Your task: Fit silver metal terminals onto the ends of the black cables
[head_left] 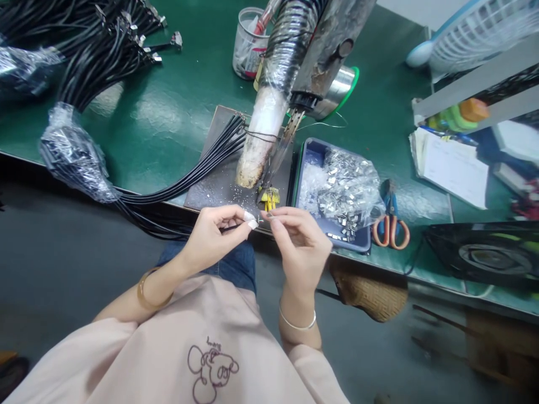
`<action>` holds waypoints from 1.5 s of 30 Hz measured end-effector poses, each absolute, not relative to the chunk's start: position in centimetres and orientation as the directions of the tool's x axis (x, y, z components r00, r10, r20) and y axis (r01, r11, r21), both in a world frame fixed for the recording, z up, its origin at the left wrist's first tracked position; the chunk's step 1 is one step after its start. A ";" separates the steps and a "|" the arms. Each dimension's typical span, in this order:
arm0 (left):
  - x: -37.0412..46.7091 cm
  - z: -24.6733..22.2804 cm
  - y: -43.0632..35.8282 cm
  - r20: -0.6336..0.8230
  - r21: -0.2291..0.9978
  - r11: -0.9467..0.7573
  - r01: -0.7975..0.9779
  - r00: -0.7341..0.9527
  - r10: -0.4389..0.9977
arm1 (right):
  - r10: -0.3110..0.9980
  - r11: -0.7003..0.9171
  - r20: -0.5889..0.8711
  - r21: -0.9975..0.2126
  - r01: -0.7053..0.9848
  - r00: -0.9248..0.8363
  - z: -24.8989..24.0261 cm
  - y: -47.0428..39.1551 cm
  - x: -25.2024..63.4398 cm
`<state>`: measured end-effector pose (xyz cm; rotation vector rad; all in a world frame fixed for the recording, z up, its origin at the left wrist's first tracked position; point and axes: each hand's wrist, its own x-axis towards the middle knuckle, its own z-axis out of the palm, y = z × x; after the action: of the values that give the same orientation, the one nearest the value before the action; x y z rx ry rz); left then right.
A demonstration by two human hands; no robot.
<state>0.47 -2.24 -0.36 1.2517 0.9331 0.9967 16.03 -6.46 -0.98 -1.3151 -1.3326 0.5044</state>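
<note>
My left hand (221, 233), with white wraps on its fingertips, is closed on a thin black cable (228, 228). Close beside it, my right hand (301, 238) pinches something small at the cable's end; I cannot make out its kind. Just beyond the fingertips is a yellow block (269, 197) with prongs, below a metal rod (290, 129) held in a stand. A bundle of black cables (181, 182) runs from the left onto a dark board (210, 179) strewn with tiny white bits.
A blue tray (309, 147) holds a plastic bag of small metal shells (349, 179). Orange-handled pliers (391, 219) lie right of it. A film-wrapped tube (269, 112) slants down over the board. Behind stand a clear cup (243, 53) and a wire spool (340, 90). More cables (101, 56) lie left.
</note>
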 end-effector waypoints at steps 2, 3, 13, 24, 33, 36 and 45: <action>0.4 -0.5 -2.2 -0.005 0.997 0.030 -0.078 0.298 0.954 | 0.918 0.266 0.342 -0.906 0.330 0.199 -1.0 -6.3 16.0; 0.4 -0.5 -2.2 0.000 0.997 0.022 -0.070 0.299 0.954 | 0.926 0.262 0.329 -0.913 0.313 0.184 -1.0 -6.3 15.9; -0.6 -1.1 -1.7 0.287 0.938 -0.338 0.079 0.374 0.882 | 0.863 0.369 0.497 -0.749 0.551 0.096 -1.1 -6.5 15.9; 0.4 -1.7 -3.3 0.533 0.777 -0.602 0.186 0.315 0.785 | 0.918 0.283 0.317 -0.945 0.166 0.238 -2.0 -6.9 15.0; 0.1 -0.4 -3.1 -0.021 0.988 0.074 -0.136 0.355 0.935 | 0.872 0.296 0.385 -0.907 0.300 0.302 -2.1 -7.0 13.9; -0.2 -0.1 -2.1 -0.115 0.956 0.203 -0.209 0.369 0.922 | 0.846 0.305 0.428 -0.877 0.371 0.319 -2.2 -6.8 14.4; -0.1 -0.8 -1.7 -0.164 0.948 0.253 -0.192 0.386 0.908 | 0.680 0.473 0.724 -0.555 0.684 0.118 -1.7 -7.0 15.3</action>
<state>-0.10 -1.69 -0.78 1.0369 0.8628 0.8892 15.26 -6.98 -1.71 -1.2186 -1.5768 -0.0046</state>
